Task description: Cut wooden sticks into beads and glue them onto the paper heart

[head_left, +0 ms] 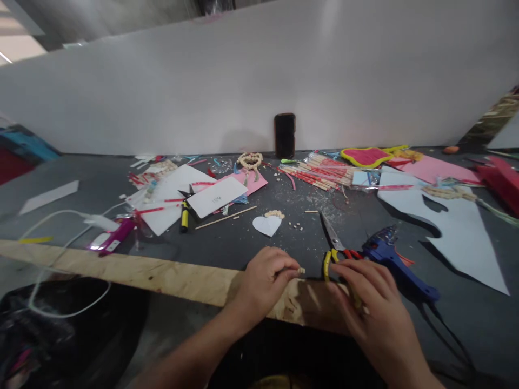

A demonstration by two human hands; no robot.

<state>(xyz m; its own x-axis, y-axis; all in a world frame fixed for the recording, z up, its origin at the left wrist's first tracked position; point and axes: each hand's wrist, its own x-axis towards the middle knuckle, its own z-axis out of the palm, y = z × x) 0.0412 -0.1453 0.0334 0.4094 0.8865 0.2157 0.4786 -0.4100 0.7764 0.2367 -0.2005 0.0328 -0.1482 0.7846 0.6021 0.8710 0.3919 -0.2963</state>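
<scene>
Where the dark-grey bench (pixel 229 246) ends in a pale wooden edge (pixel 194 277), the right hand (pixel 375 294) half-curls at a curved yellow handle (pixel 326 265), its grip unclear. Bench surface separates a white paper heart (pixel 265 225) from the left hand (pixel 265 278), whose narrow grip pinches a small beige piece (pixel 301 270) near that edge.

Phone (pixel 285 135) propped against the pale panel (pixel 194 86), out beyond the fingers (pixel 284 263) | purple gadget (pixel 117 235) off to their left | black plastic (pixel 60 343), well left and lower
</scene>
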